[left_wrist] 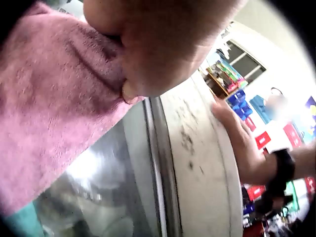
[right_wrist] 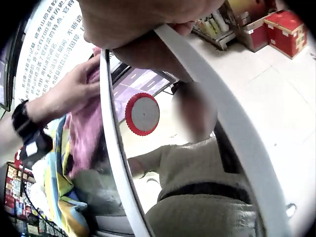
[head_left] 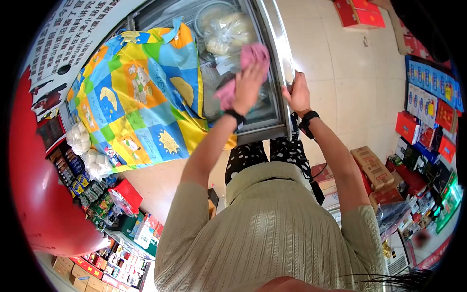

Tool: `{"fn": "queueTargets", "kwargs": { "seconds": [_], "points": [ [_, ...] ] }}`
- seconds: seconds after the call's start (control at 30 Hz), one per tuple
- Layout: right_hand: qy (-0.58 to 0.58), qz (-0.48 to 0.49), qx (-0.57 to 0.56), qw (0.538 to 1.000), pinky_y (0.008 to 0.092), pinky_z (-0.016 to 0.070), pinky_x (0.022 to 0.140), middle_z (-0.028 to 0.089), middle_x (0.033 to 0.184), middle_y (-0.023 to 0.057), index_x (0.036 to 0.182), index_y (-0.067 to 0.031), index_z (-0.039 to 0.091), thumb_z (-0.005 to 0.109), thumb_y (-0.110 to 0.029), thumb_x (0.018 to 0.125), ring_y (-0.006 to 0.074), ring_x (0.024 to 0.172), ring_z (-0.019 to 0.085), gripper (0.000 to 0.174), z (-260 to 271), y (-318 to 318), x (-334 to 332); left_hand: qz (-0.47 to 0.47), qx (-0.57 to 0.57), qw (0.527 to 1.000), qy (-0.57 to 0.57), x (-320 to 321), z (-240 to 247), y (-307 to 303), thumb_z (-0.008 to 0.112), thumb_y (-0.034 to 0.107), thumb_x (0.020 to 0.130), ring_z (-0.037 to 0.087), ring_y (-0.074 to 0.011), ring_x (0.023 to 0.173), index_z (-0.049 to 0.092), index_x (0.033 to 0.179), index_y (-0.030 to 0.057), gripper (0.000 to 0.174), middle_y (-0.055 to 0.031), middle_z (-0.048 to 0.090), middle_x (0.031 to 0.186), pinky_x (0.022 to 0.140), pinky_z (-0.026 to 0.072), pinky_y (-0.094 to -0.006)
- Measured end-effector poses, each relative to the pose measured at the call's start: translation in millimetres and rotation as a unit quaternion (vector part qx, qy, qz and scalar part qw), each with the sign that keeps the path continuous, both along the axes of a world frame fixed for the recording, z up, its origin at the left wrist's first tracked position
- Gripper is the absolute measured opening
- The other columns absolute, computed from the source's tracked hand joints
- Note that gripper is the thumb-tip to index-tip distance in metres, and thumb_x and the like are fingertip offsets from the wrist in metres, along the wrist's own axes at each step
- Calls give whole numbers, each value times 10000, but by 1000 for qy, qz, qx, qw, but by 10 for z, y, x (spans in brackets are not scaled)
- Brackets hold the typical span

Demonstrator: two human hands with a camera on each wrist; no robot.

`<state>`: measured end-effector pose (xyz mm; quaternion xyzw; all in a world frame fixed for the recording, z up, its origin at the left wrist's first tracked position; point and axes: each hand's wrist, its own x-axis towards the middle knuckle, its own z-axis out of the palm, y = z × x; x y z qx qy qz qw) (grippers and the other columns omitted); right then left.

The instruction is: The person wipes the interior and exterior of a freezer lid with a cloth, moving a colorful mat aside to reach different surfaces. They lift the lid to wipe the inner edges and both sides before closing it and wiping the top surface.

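Observation:
My left hand point(head_left: 249, 87) lies on a pink cloth point(head_left: 256, 54), its fingers stretched across it. In the left wrist view the pink cloth point(left_wrist: 54, 98) fills the left side, with a fingertip at its edge. The cloth is on the glass top point(head_left: 258, 114) of a display freezer, and bagged food point(head_left: 228, 31) shows beneath the glass. My right hand point(head_left: 298, 92) grips the freezer's pale rim point(head_left: 279, 44) on the right side. In the right wrist view its fingers curl over the rim point(right_wrist: 197, 79), beside a shiny surface with a round red-edged sticker point(right_wrist: 143, 114).
A colourful patterned cover point(head_left: 141, 97) drapes over the freezer's left part. White plastic bags point(head_left: 80, 138) hang by its left edge. Red boxes point(head_left: 359, 13) stand on the tiled floor point(head_left: 340, 73) at the back right. Cartons point(head_left: 372, 168) and packed shelves surround the person.

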<state>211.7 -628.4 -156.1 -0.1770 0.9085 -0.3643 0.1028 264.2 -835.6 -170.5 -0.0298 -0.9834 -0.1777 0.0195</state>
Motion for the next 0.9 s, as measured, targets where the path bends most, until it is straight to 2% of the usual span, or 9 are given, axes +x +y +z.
{"fn": "queueTargets", "kwargs": {
  "seconds": [0.1,0.2,0.23,0.33,0.53,0.63,0.7,0.77,0.9],
  "points": [
    [-11,-7,-10,1000,471,496,807,507,1069,209,1406,29,410,702,-268,864,385,938,551,684,10,-9,3,-32,10,999,-41,717,-201,374,506,67,889,325,-252,1472,440,1503,145,622,-81,397,1575,1122,305,-522],
    [-10,16,9,1000,477,486,845,505,1074,226,1399,52,404,701,-268,864,409,971,542,691,16,13,-13,-86,12,995,-56,732,15,253,486,124,917,324,-241,1469,428,1509,150,595,-72,388,1577,1153,284,-495],
    [18,13,-7,1000,485,476,882,502,1095,242,1394,78,396,699,-279,864,430,1015,531,706,1,-2,-15,-129,-91,987,-34,625,43,120,504,209,940,332,-229,1461,411,1518,161,587,-67,390,1569,1159,282,-480],
    [-10,12,-2,1000,494,472,904,496,1132,258,1393,93,388,698,-287,865,445,1060,522,721,-46,17,-12,-118,-172,976,-59,136,122,-173,543,266,952,313,-238,1478,377,1537,162,617,-71,360,1591,1170,280,-495],
    [-16,-1,6,1000,500,473,910,498,1156,251,1408,54,389,699,-275,859,447,1073,522,711,-38,6,-8,-81,-112,990,25,-1032,9,-758,623,364,932,289,-282,1493,330,1561,181,718,-99,335,1604,1200,251,-529],
    [-22,-3,-11,1000,491,489,868,508,1148,228,1428,24,386,716,-248,849,432,1052,536,720,10,7,-9,-38,-46,996,60,-1571,-59,-996,670,317,910,283,-338,1484,336,1549,154,739,-141,330,1590,1198,250,-513],
    [-35,-7,-11,999,489,494,847,510,1143,226,1431,24,383,717,-253,850,429,1034,541,725,36,6,-32,4,-23,996,91,-1915,-119,-1110,647,319,931,289,-357,1469,364,1525,158,677,-152,356,1565,1165,283,-561],
    [-48,-6,-15,999,488,499,792,515,1129,219,1438,24,378,716,-284,857,418,980,551,739,27,20,-13,13,-44,997,58,-2248,-474,-1314,514,250,973,267,-387,1476,334,1524,32,620,-208,346,1571,1233,161,-507],
    [-9,6,-16,1000,484,499,830,519,1159,232,1423,25,388,709,-311,867,422,1024,550,724,-27,50,-4,3,-8,998,67,-2380,-357,-1292,502,210,972,276,-400,1466,344,1511,2,599,-215,368,1551,1219,180,-525]
  ]
}}
